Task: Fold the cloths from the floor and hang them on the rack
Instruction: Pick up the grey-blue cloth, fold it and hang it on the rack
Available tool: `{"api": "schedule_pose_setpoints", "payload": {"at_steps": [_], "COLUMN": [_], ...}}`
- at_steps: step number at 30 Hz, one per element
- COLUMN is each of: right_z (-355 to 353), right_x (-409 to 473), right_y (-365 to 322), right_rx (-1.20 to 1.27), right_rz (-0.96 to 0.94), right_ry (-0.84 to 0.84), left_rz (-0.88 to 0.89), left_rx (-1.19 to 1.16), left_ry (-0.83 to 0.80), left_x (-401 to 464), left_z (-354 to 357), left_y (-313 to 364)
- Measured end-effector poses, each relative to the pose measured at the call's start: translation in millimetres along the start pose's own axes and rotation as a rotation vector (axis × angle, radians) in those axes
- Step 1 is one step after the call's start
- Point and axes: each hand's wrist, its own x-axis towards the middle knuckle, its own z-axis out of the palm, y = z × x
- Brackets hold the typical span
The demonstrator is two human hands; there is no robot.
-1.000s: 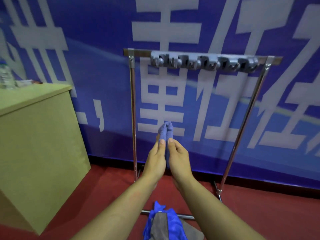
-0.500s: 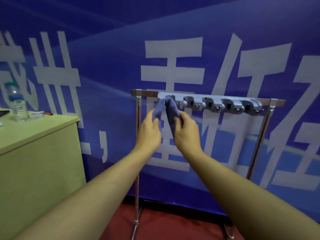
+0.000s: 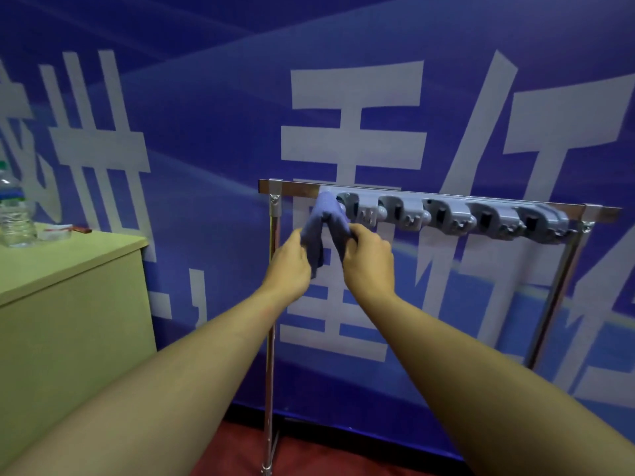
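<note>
Both hands, left hand (image 3: 292, 259) and right hand (image 3: 369, 259), grip cloth (image 3: 324, 218) on rack (image 3: 446, 199); blue banner wall (image 3: 206, 132) behind.

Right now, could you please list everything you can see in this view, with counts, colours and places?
Cloth: one, blue-purple, folded, draped over the left end of the holder strip.
Rack: one, chrome, standing against the banner.
Holder strip: one, grey, with a row of clips, along the rack's top bar.
Banner: one, blue with large white characters, behind the rack.
Cabinet: one, pale yellow-green, at the left.
Water bottle: one, clear, on the cabinet.
Floor: red, at the bottom.
Left hand: grips the cloth's left side.
Right hand: grips the cloth's right side.
</note>
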Motion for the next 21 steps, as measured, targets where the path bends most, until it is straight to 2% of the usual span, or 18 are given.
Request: {"api": "schedule_pose_setpoints", "payload": {"at_steps": [13, 17, 21], "right_z": [-1.0, -9.7, -2.2], "right_x": [-27.5, -62.8, -127.2], "right_y": [6.7, 23.5, 67.7], "right_rx": [0.143, 0.151, 0.13], "right_rz": [0.021, 0.105, 0.215], "right_ry": [-0.049, -0.022, -0.08], "left_rz": [-0.025, -0.14, -0.287], "left_rx": [-0.099, -0.206, -0.28], "left_ry": [-0.011, 0.035, -0.017], "left_x": [-27.4, -64.5, -126.0], "left_z": [5.8, 10.0, 37.3], "left_y": [-16.0, -40.1, -83.7]}}
